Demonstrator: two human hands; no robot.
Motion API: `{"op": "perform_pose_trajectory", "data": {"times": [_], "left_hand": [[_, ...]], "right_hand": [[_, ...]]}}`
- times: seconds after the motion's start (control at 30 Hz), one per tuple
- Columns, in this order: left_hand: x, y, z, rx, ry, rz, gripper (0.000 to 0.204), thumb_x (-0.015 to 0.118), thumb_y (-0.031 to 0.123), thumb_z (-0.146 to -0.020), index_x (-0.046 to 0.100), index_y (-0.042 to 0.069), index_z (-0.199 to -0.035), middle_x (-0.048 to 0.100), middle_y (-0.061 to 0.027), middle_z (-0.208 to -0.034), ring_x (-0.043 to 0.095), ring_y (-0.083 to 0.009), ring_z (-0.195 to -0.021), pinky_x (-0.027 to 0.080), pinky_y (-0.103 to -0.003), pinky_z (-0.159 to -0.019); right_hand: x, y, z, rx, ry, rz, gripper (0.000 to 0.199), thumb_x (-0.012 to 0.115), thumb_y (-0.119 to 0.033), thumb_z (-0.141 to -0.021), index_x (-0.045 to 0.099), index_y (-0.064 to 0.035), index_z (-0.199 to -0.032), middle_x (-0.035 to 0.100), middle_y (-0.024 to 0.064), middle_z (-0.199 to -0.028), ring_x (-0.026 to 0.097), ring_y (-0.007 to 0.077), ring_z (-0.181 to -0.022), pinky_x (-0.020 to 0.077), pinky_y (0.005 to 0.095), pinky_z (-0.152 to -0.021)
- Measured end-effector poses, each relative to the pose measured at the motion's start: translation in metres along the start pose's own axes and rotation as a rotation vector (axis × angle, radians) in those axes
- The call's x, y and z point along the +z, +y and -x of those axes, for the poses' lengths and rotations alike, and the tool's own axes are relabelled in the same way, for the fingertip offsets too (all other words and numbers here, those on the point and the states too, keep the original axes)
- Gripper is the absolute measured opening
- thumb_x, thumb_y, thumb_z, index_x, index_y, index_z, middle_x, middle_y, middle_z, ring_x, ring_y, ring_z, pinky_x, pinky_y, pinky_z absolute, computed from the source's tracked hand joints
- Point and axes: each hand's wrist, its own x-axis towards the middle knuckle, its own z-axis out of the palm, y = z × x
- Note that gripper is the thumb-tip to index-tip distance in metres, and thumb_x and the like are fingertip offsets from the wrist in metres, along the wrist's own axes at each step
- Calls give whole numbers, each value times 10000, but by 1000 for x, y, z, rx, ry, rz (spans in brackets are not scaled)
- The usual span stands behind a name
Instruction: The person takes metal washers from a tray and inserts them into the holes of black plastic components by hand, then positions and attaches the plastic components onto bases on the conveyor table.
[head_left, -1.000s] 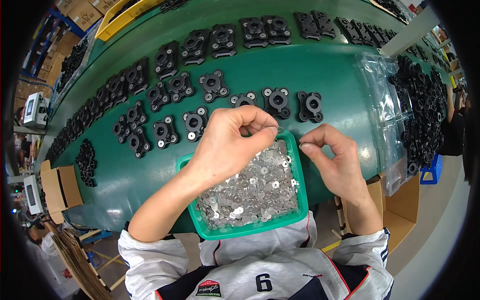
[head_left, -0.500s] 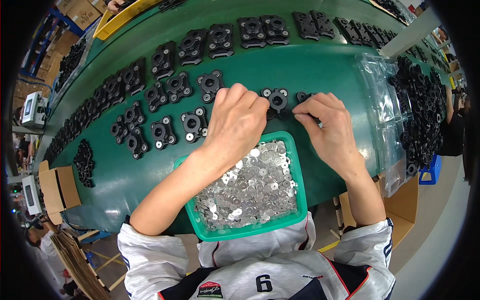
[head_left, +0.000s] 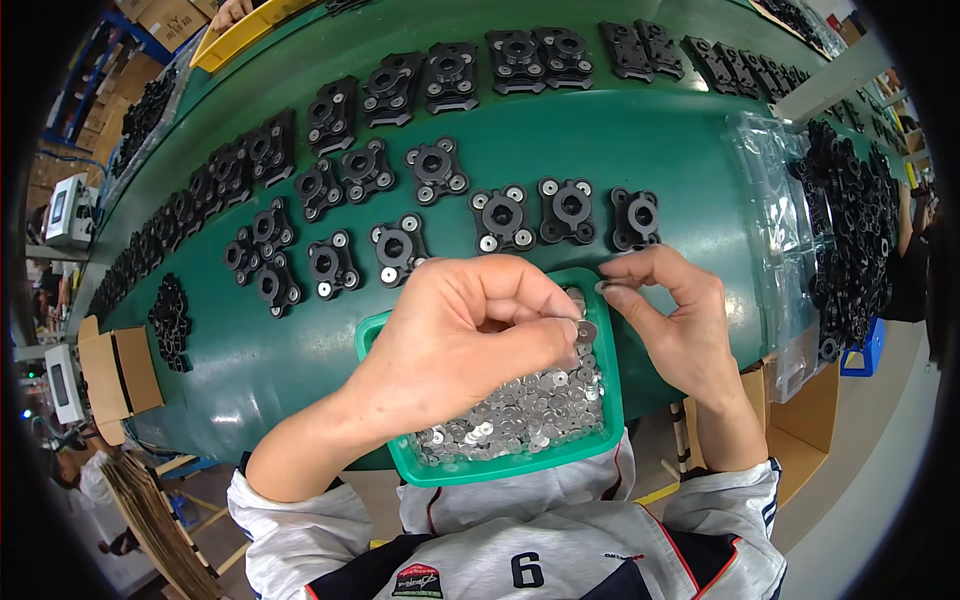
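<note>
My left hand point(head_left: 440, 345) is over a green bin point(head_left: 612, 400) of loose flat metal washers point(head_left: 520, 410). Its thumb and forefinger are pinched together, with a washer point(head_left: 587, 331) showing at their tips. Just past the bin's right rim, my right hand point(head_left: 680, 325) pinches another small washer point(head_left: 601, 287) between thumb and forefinger. Beyond my hands, black plastic parts with a raised central ring stand on the green table. The rightmost part point(head_left: 635, 218) is closest to my right fingers; the neighbouring part point(head_left: 567, 208) and a third part point(head_left: 502, 220) have washers in their corners.
More black parts point(head_left: 390, 88) line the far side of the green table point(head_left: 690, 150). Clear plastic bags point(head_left: 775, 220) and a heap of black parts point(head_left: 845, 200) lie at right. A cardboard box point(head_left: 120, 375) stands at left; a co-worker's hand point(head_left: 232, 12) is beside a yellow bin point(head_left: 245, 35).
Both hands have drawn back from the black parts toward the bin. The three parts they partly covered now show fully, and washers are visible at the fingertips.
</note>
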Motion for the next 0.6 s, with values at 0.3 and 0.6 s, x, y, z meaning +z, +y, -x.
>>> {"op": "perform_pose_trajectory", "data": {"times": [0.3,0.6], "left_hand": [[-3,-2,-8,-115,-2,-9,90,650,-37,-874,702,-40,-948,715,-101,-895,678,-170,-801,512,-228,-734],[-12,-52,-73,705,407,-1308,78,672,55,-832,707,12,-886,597,-90,-1092,488,-273,-1051,370,-404,-961]], "right_hand": [[-8,11,-4,-77,2,144,108,691,53,-823,709,-19,-901,666,60,-933,595,202,-904,472,304,-835],[9,28,-44,-322,170,456,100,717,-12,-789,727,-74,-867,650,17,-950,535,233,-1036,369,383,-953]]}}
